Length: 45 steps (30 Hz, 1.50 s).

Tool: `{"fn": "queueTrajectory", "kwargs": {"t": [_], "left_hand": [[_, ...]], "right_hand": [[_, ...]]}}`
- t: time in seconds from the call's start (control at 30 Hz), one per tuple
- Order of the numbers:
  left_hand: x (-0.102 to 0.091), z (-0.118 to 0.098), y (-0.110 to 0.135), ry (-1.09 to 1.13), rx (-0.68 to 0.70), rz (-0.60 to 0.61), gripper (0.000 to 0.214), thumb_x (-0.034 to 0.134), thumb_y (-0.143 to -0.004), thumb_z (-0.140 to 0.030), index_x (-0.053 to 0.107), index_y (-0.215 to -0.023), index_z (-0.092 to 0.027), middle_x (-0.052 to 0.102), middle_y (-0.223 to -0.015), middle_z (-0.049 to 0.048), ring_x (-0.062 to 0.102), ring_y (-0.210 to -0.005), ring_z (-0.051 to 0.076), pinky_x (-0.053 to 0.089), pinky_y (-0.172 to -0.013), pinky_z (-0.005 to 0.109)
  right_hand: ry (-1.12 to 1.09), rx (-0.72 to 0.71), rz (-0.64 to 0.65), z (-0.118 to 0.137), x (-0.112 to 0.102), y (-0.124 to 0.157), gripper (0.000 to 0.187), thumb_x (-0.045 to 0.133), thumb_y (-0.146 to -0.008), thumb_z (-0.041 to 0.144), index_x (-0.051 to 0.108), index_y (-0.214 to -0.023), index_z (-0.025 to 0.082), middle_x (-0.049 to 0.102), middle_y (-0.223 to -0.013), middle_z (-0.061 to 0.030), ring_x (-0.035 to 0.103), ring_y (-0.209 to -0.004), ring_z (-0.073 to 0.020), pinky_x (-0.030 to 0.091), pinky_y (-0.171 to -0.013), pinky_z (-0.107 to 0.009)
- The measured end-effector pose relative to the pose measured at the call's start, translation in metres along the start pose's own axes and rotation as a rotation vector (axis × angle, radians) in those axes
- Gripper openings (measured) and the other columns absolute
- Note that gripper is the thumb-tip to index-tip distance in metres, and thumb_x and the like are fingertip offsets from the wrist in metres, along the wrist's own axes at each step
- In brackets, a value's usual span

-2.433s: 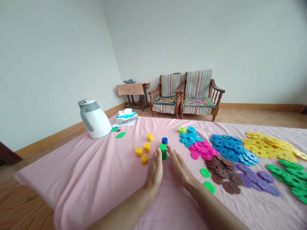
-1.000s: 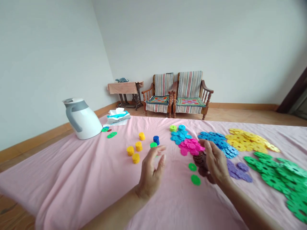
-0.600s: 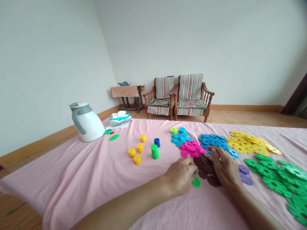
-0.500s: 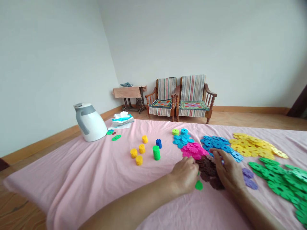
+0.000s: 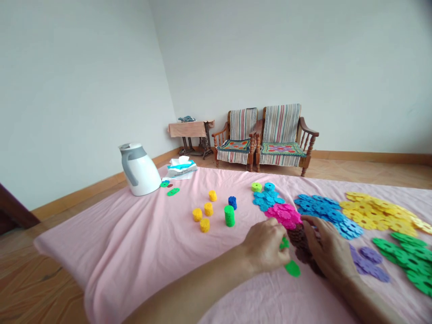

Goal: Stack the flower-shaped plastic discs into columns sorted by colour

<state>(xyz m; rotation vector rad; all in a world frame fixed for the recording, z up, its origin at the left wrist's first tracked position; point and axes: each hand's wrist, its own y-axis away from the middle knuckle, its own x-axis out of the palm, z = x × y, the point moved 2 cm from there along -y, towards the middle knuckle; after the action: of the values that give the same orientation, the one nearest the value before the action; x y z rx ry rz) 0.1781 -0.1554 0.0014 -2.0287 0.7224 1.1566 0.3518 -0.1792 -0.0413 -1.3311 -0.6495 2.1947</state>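
Observation:
My left hand (image 5: 268, 247) is closed, its fingers curled down at the left side of a pile of brown flower-shaped discs (image 5: 299, 240); what they hold, if anything, is hidden. Beside its fingertips shows a green disc (image 5: 284, 243), and a green oval piece (image 5: 293, 268) lies just below. My right hand (image 5: 327, 247) rests over the right side of the brown pile, fingers stretched and partly apart, covering some of it. Touching the brown pile at the back are pink discs (image 5: 283, 215). Purple discs (image 5: 371, 263) lie right of my right hand.
Piles of blue (image 5: 319, 209), yellow (image 5: 381, 211), green (image 5: 410, 261) and light blue discs (image 5: 266, 199) spread over the pink cloth (image 5: 135, 252). Short yellow stacks (image 5: 204, 225), a green stack (image 5: 229, 216) and a dark blue stack (image 5: 232, 203) stand left. Farther back are a jug (image 5: 143, 173) and tissue pack (image 5: 182, 167).
The view has turned slightly left, so things sit farther right. My hands stay at the brown pile, which is narrower between them; more of the green disc by my left fingers shows.

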Motion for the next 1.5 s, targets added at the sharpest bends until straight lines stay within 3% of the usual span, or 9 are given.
{"fn": "queueTrajectory", "kwargs": {"t": [0.2,0.4,0.53,0.67,0.9,1.2,1.5], "left_hand": [[-0.03,0.015,0.011,0.145,-0.046,-0.182,0.018,0.058,-0.068,-0.014,0.062,-0.085,-0.018,0.059,-0.088,0.0045,0.057,-0.08,0.017,0.049,-0.07,0.026],[-0.052,0.036,0.01,0.233,-0.088,-0.306,0.028,0.058,-0.065,-0.011,0.063,-0.092,-0.017,0.061,-0.09,0.0039,0.057,-0.075,0.014,0.048,-0.065,0.024],[-0.073,0.057,0.01,0.233,-0.141,-0.396,0.023,0.057,-0.068,-0.011,0.06,-0.09,-0.016,0.063,-0.089,0.0028,0.057,-0.077,0.014,0.047,-0.064,0.023],[-0.086,0.077,0.016,0.2,-0.208,-0.368,0.025,0.057,-0.068,-0.01,0.06,-0.092,-0.017,0.065,-0.087,0.0017,0.058,-0.077,0.013,0.046,-0.066,0.023],[-0.1,0.094,0.033,0.134,-0.245,-0.209,0.027,0.057,-0.067,-0.012,0.063,-0.092,-0.019,0.067,-0.089,0.001,0.06,-0.08,0.015,0.046,-0.069,0.024],[-0.097,0.096,0.036,0.08,-0.236,-0.135,0.035,0.059,-0.064,-0.01,0.063,-0.098,-0.019,0.067,-0.091,0.0018,0.06,-0.084,0.016,0.045,-0.075,0.026],[-0.1,0.093,0.035,0.079,-0.256,-0.171,0.037,0.061,-0.064,-0.01,0.063,-0.1,-0.021,0.066,-0.095,0.0023,0.059,-0.088,0.018,0.046,-0.078,0.029]], "right_hand": [[0.034,-0.103,0.064,0.007,0.014,-0.006,0.033,0.037,-0.089,0.039,0.058,-0.101,0.017,0.065,-0.097,-0.0093,0.056,-0.094,-0.0236,0.044,-0.085,-0.039],[0.065,-0.168,0.112,0.004,0.01,-0.014,0.032,0.037,-0.09,0.039,0.058,-0.101,0.017,0.064,-0.098,-0.0085,0.055,-0.096,-0.0227,0.042,-0.086,-0.038],[0.057,-0.098,0.026,-0.009,0.003,-0.016,0.033,0.035,-0.09,0.041,0.058,-0.1,0.019,0.065,-0.098,-0.0075,0.056,-0.096,-0.0221,0.042,-0.086,-0.038],[0.052,0.032,-0.075,-0.022,-0.003,-0.012,0.035,0.033,-0.09,0.043,0.059,-0.097,0.02,0.065,-0.096,-0.0074,0.057,-0.094,-0.0221,0.044,-0.083,-0.037],[0.044,0.014,-0.057,-0.022,-0.005,-0.01,0.033,0.035,-0.088,0.043,0.059,-0.096,0.022,0.066,-0.094,-0.0063,0.058,-0.091,-0.022,0.044,-0.081,-0.036],[0.075,-0.017,-0.04,-0.022,-0.003,-0.01,0.031,0.036,-0.088,0.04,0.059,-0.096,0.021,0.065,-0.09,-0.0058,0.058,-0.087,-0.0214,0.045,-0.077,-0.035],[0.087,-0.007,-0.018,-0.022,-0.003,-0.01,0.029,0.036,-0.087,0.039,0.059,-0.096,0.023,0.067,-0.091,-0.0049,0.059,-0.088,-0.0216,0.045,-0.076,-0.035]]}}
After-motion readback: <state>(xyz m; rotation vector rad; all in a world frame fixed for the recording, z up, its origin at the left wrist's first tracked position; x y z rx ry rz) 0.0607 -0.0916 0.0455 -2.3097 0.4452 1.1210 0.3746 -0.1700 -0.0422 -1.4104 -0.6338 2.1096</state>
